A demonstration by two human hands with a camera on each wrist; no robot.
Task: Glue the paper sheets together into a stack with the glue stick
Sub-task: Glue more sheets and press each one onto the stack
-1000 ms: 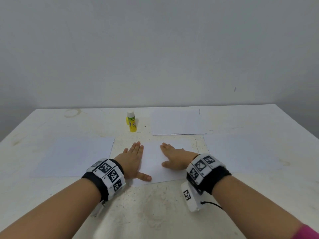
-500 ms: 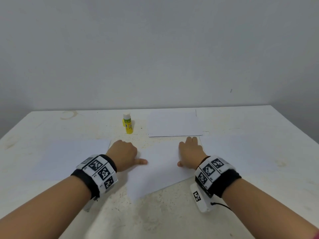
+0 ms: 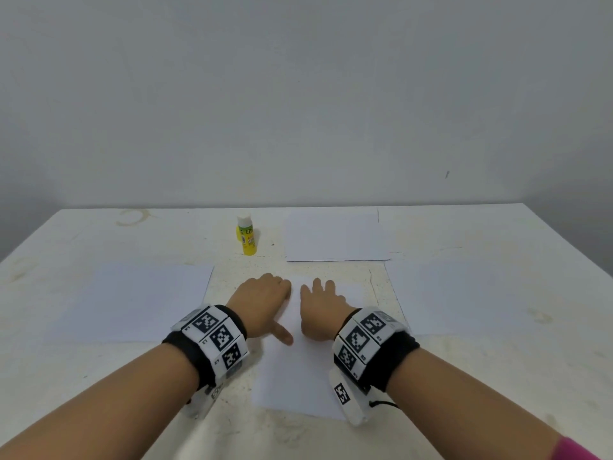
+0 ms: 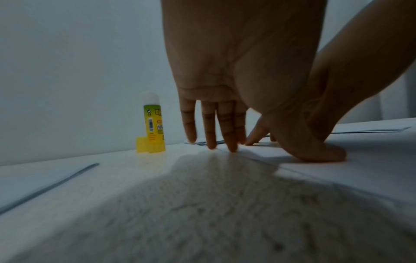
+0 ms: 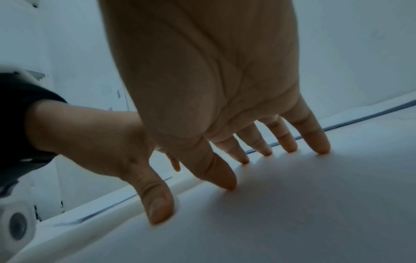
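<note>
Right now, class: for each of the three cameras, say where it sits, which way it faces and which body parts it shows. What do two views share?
Head: worn on the head, faces forward and down at the table; shows both forearms, left hand, right hand on the middle sheet.
Left wrist: low under the wrist, faces along the fingers; shows the palm and fingertips.
Right wrist: likewise; shows the right palm and the left hand.
Shared: head and left wrist both show the glue stick.
</note>
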